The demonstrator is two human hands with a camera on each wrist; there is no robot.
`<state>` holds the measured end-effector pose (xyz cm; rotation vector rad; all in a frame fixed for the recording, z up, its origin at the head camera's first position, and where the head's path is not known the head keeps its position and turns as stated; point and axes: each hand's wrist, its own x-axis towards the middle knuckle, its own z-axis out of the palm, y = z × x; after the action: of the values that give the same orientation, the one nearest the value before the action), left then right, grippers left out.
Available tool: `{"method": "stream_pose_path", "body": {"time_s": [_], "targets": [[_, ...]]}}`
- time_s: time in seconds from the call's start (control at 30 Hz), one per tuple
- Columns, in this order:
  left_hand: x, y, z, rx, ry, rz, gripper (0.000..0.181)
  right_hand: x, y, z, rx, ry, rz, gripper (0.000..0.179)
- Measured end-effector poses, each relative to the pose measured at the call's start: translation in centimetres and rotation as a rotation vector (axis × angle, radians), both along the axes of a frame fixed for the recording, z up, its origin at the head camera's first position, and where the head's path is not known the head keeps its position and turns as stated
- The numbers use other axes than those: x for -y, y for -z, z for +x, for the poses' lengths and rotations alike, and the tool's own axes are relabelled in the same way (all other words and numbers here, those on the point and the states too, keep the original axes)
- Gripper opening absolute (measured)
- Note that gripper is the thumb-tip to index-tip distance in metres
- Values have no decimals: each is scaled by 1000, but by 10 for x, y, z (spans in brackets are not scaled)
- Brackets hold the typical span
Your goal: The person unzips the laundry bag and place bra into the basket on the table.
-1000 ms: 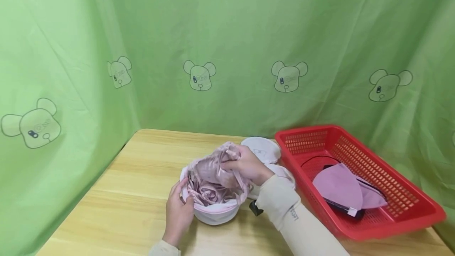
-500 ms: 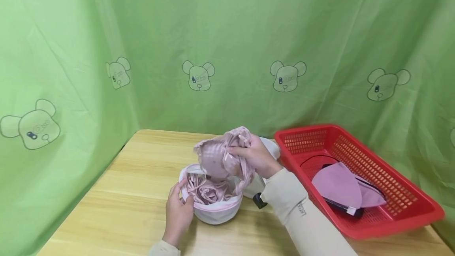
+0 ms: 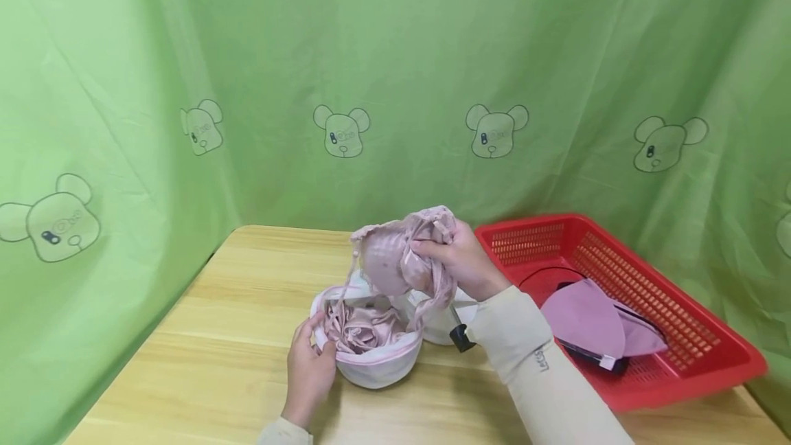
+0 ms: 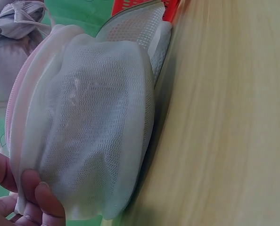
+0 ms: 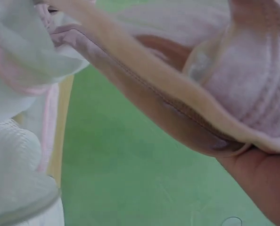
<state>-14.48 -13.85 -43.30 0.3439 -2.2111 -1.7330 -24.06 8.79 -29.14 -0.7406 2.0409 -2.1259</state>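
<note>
A round white mesh laundry bag with a pink zip stands unzipped on the wooden table. My left hand pinches its rim at the left, fingers outside on the mesh in the left wrist view. Pale pink satiny fabric with thin straps lies bunched inside. Above the bag's right side, my right hand grips a pale pink lace-edged bra, its fabric gathered under the thumb. One thin strap hangs from the bra to the bag, and a band slants down to the rim in the right wrist view.
Another white mesh bag lies behind and right of the first, partly hidden by the right arm. At the right stands a red plastic basket holding a folded mauve piece with black edging. A green curtain hangs behind the table.
My right hand has drawn the bra up and to the right, out of the bag's opening, and more of the pink fabric inside shows. My left hand has stayed on the rim.
</note>
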Motion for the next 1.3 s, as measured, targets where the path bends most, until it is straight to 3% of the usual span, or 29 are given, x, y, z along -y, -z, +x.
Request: {"method": "stream_pose_path", "body": {"time_s": [0.23, 0.5, 0.63, 0.8, 0.97, 1.13, 1.23, 1.3], "targets": [[0, 0, 0, 27, -1, 21, 56, -8, -9, 2, -5, 29, -56, 38], [0, 2, 0, 38, -7, 17, 56, -16, -13, 4, 12, 57, -235, 34], [1, 5, 0, 13, 8, -42, 47, -16, -14, 7, 14, 44, -266, 34], [0, 10, 0, -49, 105, -178, 43, -10, -11, 10, 5, -12, -279, 33], [0, 12, 3, -46, 238, -240, 54, -1, -7, 10, -8, -36, -310, 35], [-2, 12, 7, 2, 345, -330, 64, 4, -8, 11, -20, 19, -333, 34], [-2, 12, 7, 11, 370, -378, 50, 3, -10, 10, -31, 76, -341, 32], [-1, 12, 6, 0, 352, -405, 39, 1, -11, 8, -36, 118, -354, 32]]}}
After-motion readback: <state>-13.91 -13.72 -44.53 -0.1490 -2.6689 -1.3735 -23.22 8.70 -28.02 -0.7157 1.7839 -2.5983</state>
